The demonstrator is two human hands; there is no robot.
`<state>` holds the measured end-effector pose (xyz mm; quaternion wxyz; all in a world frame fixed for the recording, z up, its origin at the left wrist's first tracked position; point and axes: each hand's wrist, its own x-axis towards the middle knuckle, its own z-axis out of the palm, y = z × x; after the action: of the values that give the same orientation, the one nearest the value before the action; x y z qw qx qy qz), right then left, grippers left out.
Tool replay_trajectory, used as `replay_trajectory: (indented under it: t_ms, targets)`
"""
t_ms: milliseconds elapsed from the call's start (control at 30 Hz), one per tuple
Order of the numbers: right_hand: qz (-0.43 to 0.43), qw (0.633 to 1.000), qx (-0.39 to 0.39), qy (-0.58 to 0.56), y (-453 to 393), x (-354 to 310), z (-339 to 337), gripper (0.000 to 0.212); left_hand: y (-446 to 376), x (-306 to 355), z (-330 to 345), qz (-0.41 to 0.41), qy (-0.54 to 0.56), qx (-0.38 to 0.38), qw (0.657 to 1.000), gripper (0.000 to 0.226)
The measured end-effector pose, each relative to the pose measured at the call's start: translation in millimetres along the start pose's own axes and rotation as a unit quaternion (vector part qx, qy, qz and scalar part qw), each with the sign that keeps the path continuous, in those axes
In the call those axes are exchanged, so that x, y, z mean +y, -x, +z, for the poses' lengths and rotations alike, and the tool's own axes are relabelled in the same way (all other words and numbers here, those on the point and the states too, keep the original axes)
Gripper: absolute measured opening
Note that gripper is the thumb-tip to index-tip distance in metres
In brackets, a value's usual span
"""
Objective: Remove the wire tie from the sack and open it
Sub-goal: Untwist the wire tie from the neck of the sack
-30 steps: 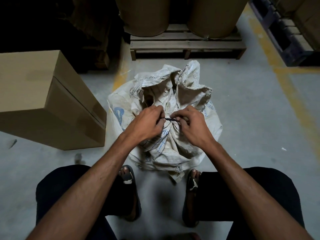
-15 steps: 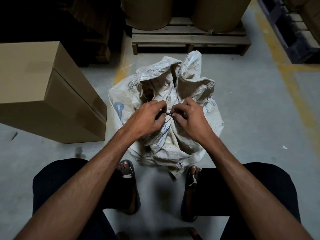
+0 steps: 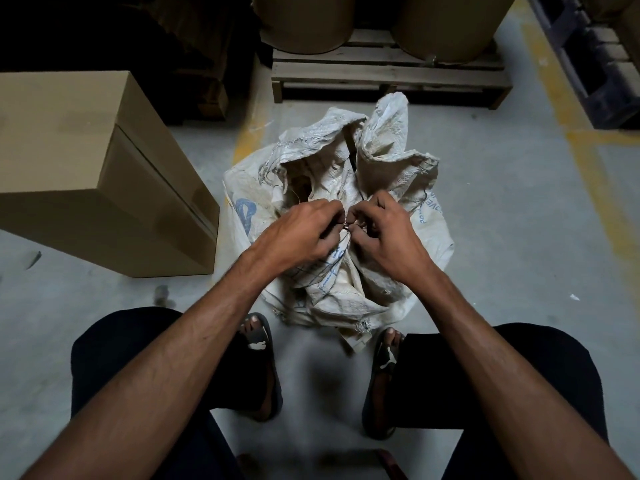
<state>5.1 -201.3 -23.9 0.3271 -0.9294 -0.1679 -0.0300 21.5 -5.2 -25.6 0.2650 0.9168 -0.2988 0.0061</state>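
Where the neck of a white woven sack (image 3: 346, 271) is bunched together, a thin dark wire tie (image 3: 347, 230) is pinched from both sides: the left hand (image 3: 298, 233) and the right hand (image 3: 388, 237) meet fingertip to fingertip, each clamped on the wire. Above them the sack's mouth flares loosely. It sits on a grey concrete floor (image 3: 519, 237) between the person's sandalled feet, with a cardboard box (image 3: 86, 174) to the left and a wooden pallet (image 3: 388, 74) beyond
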Motion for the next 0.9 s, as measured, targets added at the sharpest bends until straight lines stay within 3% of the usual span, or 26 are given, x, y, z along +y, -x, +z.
replay_trajectory:
  t_ms: [333, 567, 900]
  targets:
    - [-0.001, 1.000, -0.001, -0.001, -2, -3, -5, 0.011, 0, 9, 9, -0.041, -0.041, 0.025, 0.998, 0.015]
    - [-0.009, 1.000, -0.018, -0.021, 0, -2, -12, 0.016, 0, 8, 7, -0.037, -0.016, 0.011, 0.999, 0.039]
    - [-0.010, 0.999, -0.051, 0.009, 0, 6, -8, 0.022, -1, -1, 7, -0.030, 0.032, -0.003, 0.999, 0.015]
